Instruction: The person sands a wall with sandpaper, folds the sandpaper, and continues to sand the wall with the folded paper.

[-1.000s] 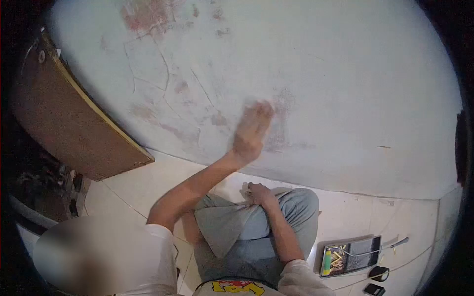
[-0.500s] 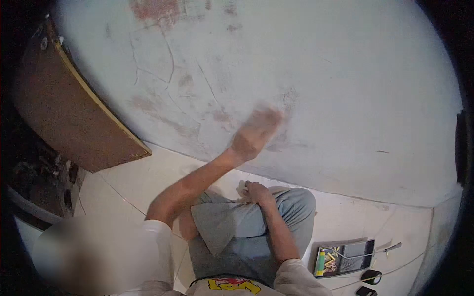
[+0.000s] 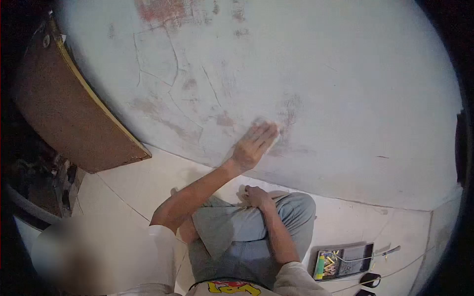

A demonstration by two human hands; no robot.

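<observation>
The left hand is laid against the lower part of the wall, with its fingers held straight and close together. A pale edge is seen along the fingers and at their tips, but what it belongs to, and whether it is gripped, cannot be told. Around the hand, grey and reddish smudges are shown on the wall, and thin cracks are spread up and to the left of it; a larger reddish patch is seen near the top. The right hand is rested over the crossed legs, its fingers curled; whether anything is held in it cannot be made out. A brown board with a yellow edge is stood at the left, its lower right corner near the foot of the wall. On the tiled floor, to the right of the legs, a black tray is set. Small yellow pieces and a green and yellow tube are held at its left end, and a thin rod is laid across its right edge. A black roll is placed just beside its lower right corner.
</observation>
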